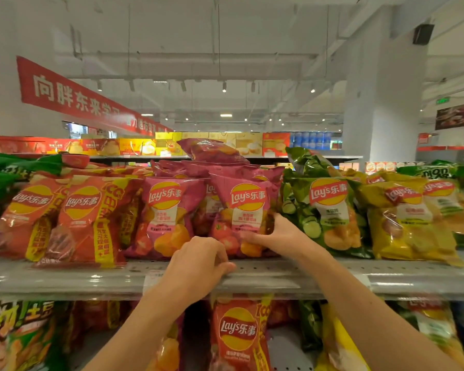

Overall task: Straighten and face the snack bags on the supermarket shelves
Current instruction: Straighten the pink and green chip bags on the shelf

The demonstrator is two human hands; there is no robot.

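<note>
Upper shelf [292, 274]: grey perforated metal, with a price-tag rail along its front edge. Snack bags are stocked in a row, leaning back, logos facing out.

Left end: dark green bags [3, 170], partly cut off by the frame edge.

Next: two red bags [83, 220] with yellow vertical bands, tilted to the right, their lower edges resting on the shelf.

Centre: pink bags. One pink bag [164, 218] stands just left of the hands. A second pink bag [247, 210] stands beside it and is held by the right hand [276, 234], whose fingers are curled round its lower right edge with the thumb laid across the front. More pink bags are stacked behind, and one loose pink bag [212, 151] lies crooked on top of the stack.

Right of centre: a green cucumber bag [327, 210], just beside the held bag and touching the right wrist area.

Right end: yellow bags [405, 223], overlapping one another, with further green packs behind.

The left hand [198, 261] is seen from the back, with its fingers curled over the front lip of the shelf, below the pink bags. No bag is held in it.

Lower shelf: a red bag [239, 336] upright between the forearms, a green-and-orange bag [19, 333] at left, and yellow and green packs at right.

Background: a red banner [73, 95] with white characters, a white pillar [386, 103], and boxed goods on far shelving.
</note>
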